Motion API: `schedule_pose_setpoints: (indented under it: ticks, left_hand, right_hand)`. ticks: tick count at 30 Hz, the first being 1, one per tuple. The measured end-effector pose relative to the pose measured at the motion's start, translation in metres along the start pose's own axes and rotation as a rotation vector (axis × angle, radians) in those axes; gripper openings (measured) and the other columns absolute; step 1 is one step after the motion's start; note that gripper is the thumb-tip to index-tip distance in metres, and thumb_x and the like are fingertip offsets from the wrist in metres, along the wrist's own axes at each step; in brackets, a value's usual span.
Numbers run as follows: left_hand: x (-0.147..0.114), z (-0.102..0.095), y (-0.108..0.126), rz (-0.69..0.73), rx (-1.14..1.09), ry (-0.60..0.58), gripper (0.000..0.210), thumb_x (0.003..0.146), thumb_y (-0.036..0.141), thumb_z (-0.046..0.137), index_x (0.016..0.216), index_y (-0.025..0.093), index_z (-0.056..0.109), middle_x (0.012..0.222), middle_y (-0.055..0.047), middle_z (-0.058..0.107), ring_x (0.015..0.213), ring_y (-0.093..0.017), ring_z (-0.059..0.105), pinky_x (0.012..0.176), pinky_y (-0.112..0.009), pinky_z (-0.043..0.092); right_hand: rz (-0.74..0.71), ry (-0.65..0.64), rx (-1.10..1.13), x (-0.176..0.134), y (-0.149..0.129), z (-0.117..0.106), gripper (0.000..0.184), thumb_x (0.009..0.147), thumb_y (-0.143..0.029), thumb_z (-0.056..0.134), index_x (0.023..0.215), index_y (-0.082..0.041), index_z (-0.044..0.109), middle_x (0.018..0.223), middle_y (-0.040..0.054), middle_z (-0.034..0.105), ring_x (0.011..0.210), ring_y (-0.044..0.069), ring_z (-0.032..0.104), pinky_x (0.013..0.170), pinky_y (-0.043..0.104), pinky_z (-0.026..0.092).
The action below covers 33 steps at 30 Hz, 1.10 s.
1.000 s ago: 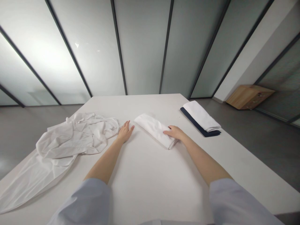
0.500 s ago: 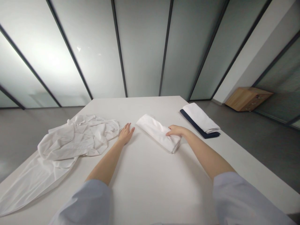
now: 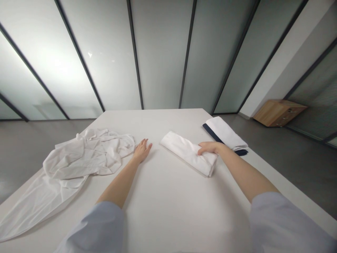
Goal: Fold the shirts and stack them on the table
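Observation:
A folded white garment (image 3: 184, 149) is gripped near its right end by my right hand (image 3: 209, 148), the thumb on top and the other fingers mostly hidden behind it. Whether the bundle touches the table or hovers just over it I cannot tell. My left hand (image 3: 142, 151) rests on the table with its fingers spread and nothing in them. Just left of it lies a crumpled white garment (image 3: 100, 154), with a long thin part trailing toward the near left. Beyond my right hand, another folded white garment (image 3: 225, 131) sits on a folded dark navy one (image 3: 240, 152).
The white table (image 3: 168, 211) spreads beneath everything, its right edge running past the folded stack. A wooden drawer cabinet (image 3: 277, 112) stands on the grey floor to the far right. Frosted glass panels (image 3: 160, 52) with dark frames rise behind the table.
My right hand and the folded white garment have shifted to the right and slightly nearer me, toward the stack. My left hand has stayed in place.

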<state>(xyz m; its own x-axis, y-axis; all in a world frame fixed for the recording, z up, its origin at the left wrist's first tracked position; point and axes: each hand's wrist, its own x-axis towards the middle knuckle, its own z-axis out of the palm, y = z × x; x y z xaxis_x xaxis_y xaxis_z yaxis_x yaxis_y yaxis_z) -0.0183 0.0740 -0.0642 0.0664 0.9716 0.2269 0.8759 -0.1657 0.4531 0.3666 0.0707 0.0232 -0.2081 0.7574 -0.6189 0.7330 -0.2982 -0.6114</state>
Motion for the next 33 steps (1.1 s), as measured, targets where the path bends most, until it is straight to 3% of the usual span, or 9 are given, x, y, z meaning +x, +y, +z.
schedule_pose_setpoints:
  ticks: [8,14,19,22,26,29,33]
  left_hand:
    - [-0.001,-0.002,0.003,-0.01,0.036,-0.029,0.058,0.096,0.051,0.029,0.139,0.015,0.042,0.15,-0.015,0.039,0.139,-0.024,0.035,0.113,-0.039,0.027]
    - [-0.002,-0.004,0.006,0.001,0.058,-0.033,0.057,0.097,0.051,0.027,0.137,0.016,0.045,0.149,-0.015,0.039,0.138,-0.024,0.037,0.112,-0.04,0.028]
    - [-0.002,-0.004,0.005,0.042,0.071,-0.038,0.054,0.097,0.05,0.026,0.133,0.017,0.049,0.143,-0.014,0.047,0.133,-0.023,0.043,0.111,-0.039,0.031]
    - [-0.002,-0.004,0.004,0.06,0.077,-0.033,0.053,0.097,0.05,0.025,0.13,0.019,0.052,0.141,-0.011,0.05,0.13,-0.023,0.046,0.109,-0.039,0.032]
    - [0.0,-0.002,0.003,0.057,0.087,-0.036,0.05,0.097,0.049,0.026,0.127,0.021,0.055,0.139,-0.01,0.052,0.128,-0.023,0.048,0.109,-0.04,0.033]
    - [0.0,-0.001,0.003,0.055,0.091,-0.032,0.048,0.098,0.047,0.027,0.126,0.021,0.057,0.138,-0.01,0.053,0.128,-0.022,0.048,0.108,-0.039,0.034]
    - [0.001,0.0,0.002,0.061,0.093,-0.038,0.047,0.098,0.046,0.027,0.125,0.021,0.057,0.138,-0.01,0.053,0.128,-0.023,0.048,0.108,-0.039,0.034]
  right_hand:
    - [0.058,0.034,0.213,-0.004,0.012,0.001,0.042,0.057,-0.02,0.068,0.099,-0.021,0.059,0.103,0.0081,0.072,0.087,0.027,0.069,0.065,0.033,0.057]
    - [0.001,0.139,0.225,-0.006,0.017,0.005,0.041,0.065,-0.021,0.066,0.105,-0.02,0.059,0.108,0.008,0.071,0.092,0.024,0.069,0.069,0.029,0.056]
    - [0.038,0.219,0.175,0.006,0.016,0.009,0.036,0.078,-0.046,0.063,0.1,-0.018,0.065,0.103,0.0104,0.073,0.09,0.025,0.069,0.072,0.031,0.055]
    - [0.073,0.275,0.054,0.013,0.01,0.007,0.041,0.083,-0.051,0.058,0.099,-0.015,0.067,0.106,0.0134,0.072,0.092,0.026,0.069,0.074,0.032,0.054]
    - [0.068,0.34,-0.157,0.018,0.005,0.006,0.037,0.085,-0.04,0.058,0.107,-0.013,0.066,0.115,0.0141,0.069,0.098,0.027,0.067,0.078,0.032,0.052]
    - [0.018,0.468,-0.381,0.021,0.007,0.01,0.036,0.088,-0.035,0.054,0.111,-0.01,0.065,0.122,0.0176,0.064,0.111,0.027,0.062,0.088,0.03,0.047]
    - [0.006,0.646,-0.583,0.018,0.018,0.018,0.051,0.096,-0.048,0.034,0.113,-0.01,0.063,0.116,0.0214,0.066,0.112,0.029,0.06,0.088,0.035,0.045]
